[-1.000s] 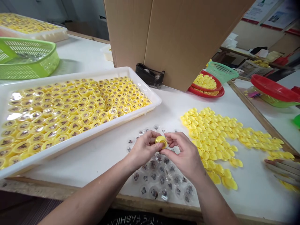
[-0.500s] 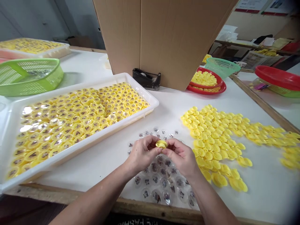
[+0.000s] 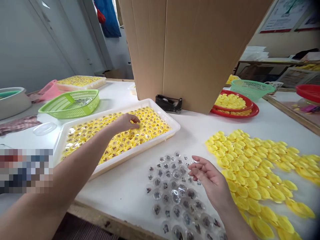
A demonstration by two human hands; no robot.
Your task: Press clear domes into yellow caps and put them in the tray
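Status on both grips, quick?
Left grip down on yellow-capped capsules in white tray. Right grip open above clear printed domes. Nothing between hand and tray.

Rows of round yellow capsules (image 3: 147,125) fill a white plastic tray (image 3: 150,148), each showing a dark print under a clear top. The left hand (image 3: 126,122) rests on them. Loose clear domes (image 3: 172,196) lie printed and scattered on the counter (image 3: 125,196) beneath the open right hand (image 3: 210,180), with flat yellow caps (image 3: 250,176) heaped just beside.
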